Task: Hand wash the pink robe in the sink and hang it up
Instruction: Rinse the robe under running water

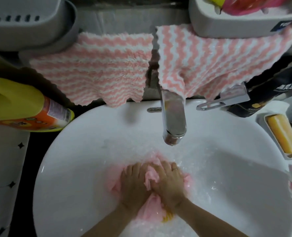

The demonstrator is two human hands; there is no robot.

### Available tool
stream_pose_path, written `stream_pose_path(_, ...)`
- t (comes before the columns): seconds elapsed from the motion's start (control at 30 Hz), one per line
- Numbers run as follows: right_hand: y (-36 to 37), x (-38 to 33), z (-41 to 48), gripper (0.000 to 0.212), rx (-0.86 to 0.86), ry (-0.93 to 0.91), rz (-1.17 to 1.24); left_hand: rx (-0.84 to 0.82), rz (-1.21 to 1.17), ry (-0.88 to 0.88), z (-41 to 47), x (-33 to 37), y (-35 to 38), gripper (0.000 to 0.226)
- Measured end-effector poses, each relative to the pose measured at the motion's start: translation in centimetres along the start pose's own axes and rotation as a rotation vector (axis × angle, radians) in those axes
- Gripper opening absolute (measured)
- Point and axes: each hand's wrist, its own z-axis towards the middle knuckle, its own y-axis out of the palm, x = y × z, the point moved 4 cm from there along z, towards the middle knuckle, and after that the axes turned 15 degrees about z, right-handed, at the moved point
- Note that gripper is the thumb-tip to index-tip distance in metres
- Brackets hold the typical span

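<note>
Pink robe (152, 177) lies bunched in foamy water, lower centre of the frame, inside the white sink (83, 151). 2 hands on it, side by side and touching. Left hand (135, 183): grip closed on the wet cloth, fingers curled over the bunch. Right hand (170, 183): grip closed on the same bunch, ring on 1 finger. Faucet (174, 117) above the hands. Yellow soap bar (283, 136) at right edge; yellow bottle (18, 103) at left.
</note>
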Motion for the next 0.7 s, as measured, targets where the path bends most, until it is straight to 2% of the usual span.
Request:
stream_pose_path(0.07, 0.7, 0.5, 0.6, 0.049, -0.034, 0.001, 0.005, 0.136, 0.033, 0.001, 1.0, 0.3, -0.4, 0.025)
stream_pose_path(0.13, 0.6, 0.3, 1.5, 0.064, -0.078, 0.058, 0.174, 0.232, 0.026, 0.029, 2.2, 0.5, -0.8, 0.015)
stream_pose_path(0.17, 0.6, 0.4, 2.0, 0.063, -0.084, 0.098, 0.199, 0.258, -0.001, 0.05, 2.9, 0.5, -0.9, 0.021)
stream_pose_path(0.2, 0.5, 0.7, 2.6, 0.051, -0.05, 0.099, 0.213, 0.264, -0.031, 0.072, 3.7, 0.5, -0.9, 0.032)
stream_pose_path(0.23, 0.0, 0.7, 3.2, 0.037, -0.026, 0.147, 0.194, 0.238, -0.051, 0.097, 4.4, 0.3, -0.7, 0.038)
stream_pose_path(0.3, -0.8, 0.4, 4.1, 0.029, 0.078, 0.172, 0.156, 0.135, -0.017, 0.137, 5.6, 0.2, -0.8, 0.04)
stream_pose_path(0.37, -1.3, -0.1, 4.3, 0.033, 0.073, 0.202, 0.077, -0.024, 0.033, 0.17, 6.4, 0.4, -1.1, 0.041)
stream_pose_path(0.43, -1.5, -0.2, 4.5, 0.047, 0.097, 0.218, 0.055, -0.2, 0.143, 0.236, 7.0, 0.9, -2.6, 0.034)
stream_pose_path(0.5, -2.1, -0.1, 4.7, 0.055, 0.077, 0.245, 0.248, -0.292, 0.078, 0.189, 7.5, 0.8, -3.6, 0.024)
stream_pose_path(0.57, -3.7, -0.6, 4.2, 0.057, 0.174, 0.185, 0.43, -0.348, -0.203, 0.038, 7.2, -0.2, -4.9, 0.031)
stream_pose_path(0.6, -4.6, -0.9, 3.6, 0.054, 0.219, 0.12, 0.484, -0.313, -0.304, 0.02, 7.0, -0.7, -5.6, 0.039)
stream_pose_path(0.7, -6.9, -1.6, 0.6, 0.033, 0.313, -0.19, 0.482, -0.062, -0.454, 0.194, 5.0, -1.0, -9.1, 0.055)
